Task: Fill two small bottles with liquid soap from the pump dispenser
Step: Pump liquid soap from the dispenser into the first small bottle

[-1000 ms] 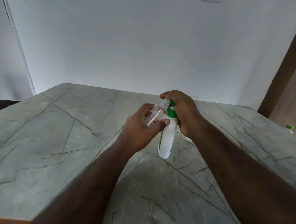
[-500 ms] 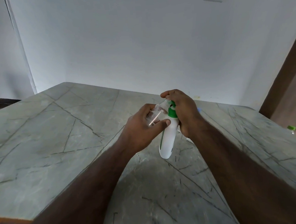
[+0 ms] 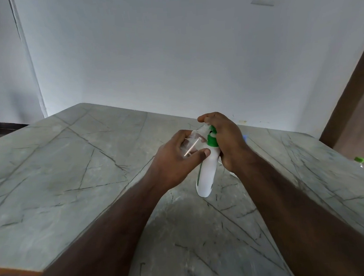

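Holding both vessels together above the middle of the tabletop [image 3: 60,168], you appear here in the single head view, which looks forward and down along both forearms. Your left hand [image 3: 176,157] is curled around a small clear bottle [image 3: 193,142], thumb pressed across its near side, tilting the bottle so that its mouth meets the outlet of the pump. Your right hand [image 3: 226,139] is clamped on the pump dispenser [image 3: 207,170], a white body with a green collar, fingers folded over the pump head and palm wrapped against the neck; this grip probably lets you press the head while steadying the body. The dispenser leans, its base toward you and seemingly lifted off the marble surface, though contact cannot be confirmed. Whether soap is flowing, or how full the bottle is, cannot be told. A pale strip [image 3: 233,174] lies on the surface just behind your right wrist, mostly hidden. Near the right edge of the tabletop stands a green-capped bottle [image 3: 360,162], well apart from your hands; whether it is the second one to fill cannot be told.
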A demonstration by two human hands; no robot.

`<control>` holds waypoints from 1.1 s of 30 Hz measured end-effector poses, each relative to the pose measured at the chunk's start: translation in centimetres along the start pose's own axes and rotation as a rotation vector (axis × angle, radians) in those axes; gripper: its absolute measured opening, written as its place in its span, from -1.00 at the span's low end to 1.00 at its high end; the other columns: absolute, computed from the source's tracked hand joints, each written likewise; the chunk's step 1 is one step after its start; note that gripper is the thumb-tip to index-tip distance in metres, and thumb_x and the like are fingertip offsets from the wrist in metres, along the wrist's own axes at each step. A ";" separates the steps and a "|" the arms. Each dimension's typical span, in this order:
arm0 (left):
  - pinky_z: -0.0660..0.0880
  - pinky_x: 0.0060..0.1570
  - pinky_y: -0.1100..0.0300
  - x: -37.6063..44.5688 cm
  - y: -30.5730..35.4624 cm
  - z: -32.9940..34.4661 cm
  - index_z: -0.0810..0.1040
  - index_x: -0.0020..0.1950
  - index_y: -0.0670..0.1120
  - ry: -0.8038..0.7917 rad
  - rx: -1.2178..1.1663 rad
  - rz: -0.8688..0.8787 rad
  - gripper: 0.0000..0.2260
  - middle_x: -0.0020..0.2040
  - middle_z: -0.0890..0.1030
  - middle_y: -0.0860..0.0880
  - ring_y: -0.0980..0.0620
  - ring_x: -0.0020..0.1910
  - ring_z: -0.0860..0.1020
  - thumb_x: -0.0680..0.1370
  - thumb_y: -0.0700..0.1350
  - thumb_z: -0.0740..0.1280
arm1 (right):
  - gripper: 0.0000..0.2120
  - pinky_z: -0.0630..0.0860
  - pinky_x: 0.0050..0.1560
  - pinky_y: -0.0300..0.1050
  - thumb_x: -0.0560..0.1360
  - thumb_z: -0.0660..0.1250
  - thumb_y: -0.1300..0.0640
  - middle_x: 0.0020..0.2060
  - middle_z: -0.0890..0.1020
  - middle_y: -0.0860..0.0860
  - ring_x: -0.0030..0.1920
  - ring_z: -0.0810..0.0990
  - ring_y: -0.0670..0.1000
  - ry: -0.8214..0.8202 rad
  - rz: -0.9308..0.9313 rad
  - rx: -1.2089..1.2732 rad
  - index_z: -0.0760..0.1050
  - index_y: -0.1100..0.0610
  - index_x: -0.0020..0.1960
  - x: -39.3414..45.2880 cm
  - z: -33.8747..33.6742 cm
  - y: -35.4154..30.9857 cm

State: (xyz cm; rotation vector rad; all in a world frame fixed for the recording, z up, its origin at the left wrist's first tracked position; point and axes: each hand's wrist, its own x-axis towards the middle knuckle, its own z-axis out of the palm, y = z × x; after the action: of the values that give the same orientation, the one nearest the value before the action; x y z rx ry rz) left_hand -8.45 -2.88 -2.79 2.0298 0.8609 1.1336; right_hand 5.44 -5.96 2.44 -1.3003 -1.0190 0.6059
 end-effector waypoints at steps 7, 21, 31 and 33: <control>0.49 -0.25 0.26 -0.3 -0.1 -0.1 0.45 0.20 0.17 -0.013 -0.027 -0.008 -0.66 -0.08 0.63 0.17 0.20 -0.18 0.62 0.51 0.19 0.45 | -0.82 0.57 0.00 0.01 0.57 0.25 0.13 -0.02 0.64 0.05 -0.03 0.59 0.07 -0.009 0.083 0.074 0.63 0.11 0.02 0.2 -0.3 0.2; 0.68 -0.15 0.06 -0.1 0.1 -0.1 0.46 0.31 0.04 -0.054 -0.180 -0.042 -0.63 0.03 0.67 0.06 0.09 -0.16 0.70 0.57 0.11 0.42 | -0.12 0.46 0.30 0.32 0.29 0.56 -0.07 0.33 0.52 0.11 0.27 0.55 0.19 -0.409 -0.062 0.203 0.23 0.03 0.49 -1.0 -3.1 4.9; 0.64 -0.21 0.13 0.0 -0.3 -0.7 0.45 0.21 0.14 -0.023 -0.201 -0.032 -0.74 -0.03 0.66 0.06 0.18 -0.21 0.67 0.58 0.13 0.39 | 0.00 0.56 0.08 -0.27 0.32 0.61 0.15 0.25 0.48 -0.14 0.11 0.55 -0.22 -0.173 -0.304 -0.181 0.07 -0.14 0.55 -1.9 -2.9 4.2; 0.64 -0.21 0.12 0.1 -0.4 -0.7 0.46 0.22 0.13 -0.019 -0.204 -0.030 -0.74 -0.04 0.66 0.06 0.16 -0.21 0.67 0.58 0.13 0.38 | 0.06 0.51 0.03 -0.37 0.32 0.61 0.18 0.25 0.40 -0.31 0.12 0.51 -0.28 -0.173 -0.311 -0.279 0.00 -0.18 0.55 -2.1 -2.9 3.3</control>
State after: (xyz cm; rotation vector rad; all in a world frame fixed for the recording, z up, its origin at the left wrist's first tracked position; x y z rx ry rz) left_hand -9.14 -2.43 -2.78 1.8522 0.7326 1.1349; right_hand 7.52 -8.43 -1.18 -1.3083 -1.4563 0.3495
